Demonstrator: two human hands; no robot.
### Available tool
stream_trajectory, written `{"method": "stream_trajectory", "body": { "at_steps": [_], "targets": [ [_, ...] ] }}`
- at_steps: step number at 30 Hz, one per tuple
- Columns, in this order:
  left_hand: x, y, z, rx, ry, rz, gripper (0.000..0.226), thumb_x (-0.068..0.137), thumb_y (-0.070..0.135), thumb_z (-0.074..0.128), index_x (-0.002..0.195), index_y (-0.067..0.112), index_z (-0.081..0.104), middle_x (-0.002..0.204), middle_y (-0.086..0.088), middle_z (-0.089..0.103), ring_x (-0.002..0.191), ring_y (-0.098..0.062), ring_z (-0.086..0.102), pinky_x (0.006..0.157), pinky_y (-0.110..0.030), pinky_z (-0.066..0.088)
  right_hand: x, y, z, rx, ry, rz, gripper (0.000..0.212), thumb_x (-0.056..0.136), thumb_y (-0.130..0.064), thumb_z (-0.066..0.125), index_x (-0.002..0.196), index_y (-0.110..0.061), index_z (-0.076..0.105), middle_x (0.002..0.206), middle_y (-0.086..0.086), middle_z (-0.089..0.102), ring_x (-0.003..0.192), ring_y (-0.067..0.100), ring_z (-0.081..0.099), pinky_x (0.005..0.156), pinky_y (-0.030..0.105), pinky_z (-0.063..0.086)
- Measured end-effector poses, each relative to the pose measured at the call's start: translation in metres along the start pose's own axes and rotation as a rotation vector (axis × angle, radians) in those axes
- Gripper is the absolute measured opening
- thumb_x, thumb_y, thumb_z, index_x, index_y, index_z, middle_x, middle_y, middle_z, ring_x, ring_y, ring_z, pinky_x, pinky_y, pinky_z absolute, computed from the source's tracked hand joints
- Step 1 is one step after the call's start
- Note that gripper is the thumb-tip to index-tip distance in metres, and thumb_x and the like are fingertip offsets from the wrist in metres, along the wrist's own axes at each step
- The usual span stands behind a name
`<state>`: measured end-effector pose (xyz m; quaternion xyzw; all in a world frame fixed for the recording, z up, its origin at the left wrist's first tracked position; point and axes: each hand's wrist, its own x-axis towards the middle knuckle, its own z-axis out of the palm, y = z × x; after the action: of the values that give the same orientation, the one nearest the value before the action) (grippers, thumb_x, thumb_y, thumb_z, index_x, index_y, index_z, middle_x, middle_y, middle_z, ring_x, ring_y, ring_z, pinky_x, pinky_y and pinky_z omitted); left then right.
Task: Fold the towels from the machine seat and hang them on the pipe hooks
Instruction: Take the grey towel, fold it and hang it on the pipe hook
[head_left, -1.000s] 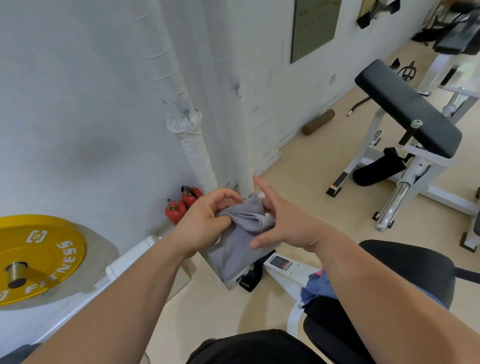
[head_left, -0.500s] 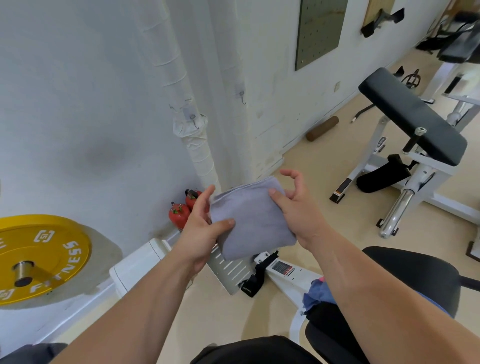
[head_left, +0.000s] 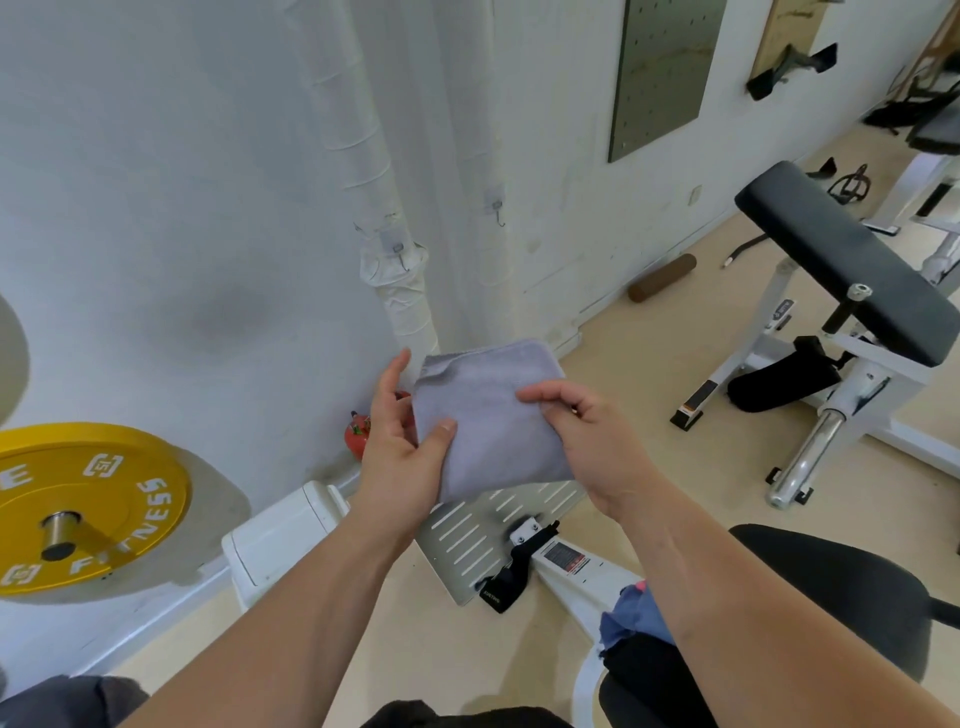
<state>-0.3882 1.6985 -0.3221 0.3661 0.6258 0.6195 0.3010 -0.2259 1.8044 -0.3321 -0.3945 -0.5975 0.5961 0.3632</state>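
The grey towel (head_left: 488, 421), folded to a near square, is held in the air, pinched at its left edge under the thumb of the left hand (head_left: 400, 457) and at its right edge by the curled fingers of the right hand (head_left: 587, 441). The nearer pipe hook (head_left: 399, 254) lies above it, slightly left, closer to the left hand; an upward lift is judged next.
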Motion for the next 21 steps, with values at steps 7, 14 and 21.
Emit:
{"method": "stream_trajectory", "body": {
  "at_steps": [7,14,21],
  "targets": [
    [0.047,-0.003,-0.02,0.208,-0.141,-0.119,0.064,0.062,0.03,0.08,0.121,0.049,0.066,0.119,0.005,0.063,0.109,-0.037,0.065,0.09,-0.061,0.055,0.041,-0.003,0.006,-0.059,-0.167,0.014,0.039,0.086,-0.006,0.073,0.115,-0.032,0.071,0.113,-0.013,0.069,0.102,0.002,0.065,0.085,0.02,0.055],
    [0.15,-0.01,-0.064,0.465,-0.264,-0.03,0.086,0.074,0.007,0.082,0.147,0.034,0.046,0.13,0.005,0.052,0.114,-0.008,0.056,0.079,-0.005,0.046,0.131,-0.013,0.045,-0.482,-0.291,-0.03,0.092,0.065,-0.034,0.078,0.15,-0.039,0.042,0.138,-0.003,0.05,0.127,0.012,0.05,0.109,0.034,0.043],
    [0.263,-0.003,-0.11,0.542,-0.233,0.172,0.07,0.07,0.012,0.083,0.133,0.032,0.061,0.113,0.007,0.061,0.105,-0.005,0.057,0.086,-0.004,0.039,0.219,-0.053,0.098,-0.712,-0.185,-0.133,0.084,0.079,-0.02,0.082,0.151,-0.029,0.041,0.137,-0.009,0.05,0.123,0.004,0.047,0.098,0.011,0.034]
  ]
}}
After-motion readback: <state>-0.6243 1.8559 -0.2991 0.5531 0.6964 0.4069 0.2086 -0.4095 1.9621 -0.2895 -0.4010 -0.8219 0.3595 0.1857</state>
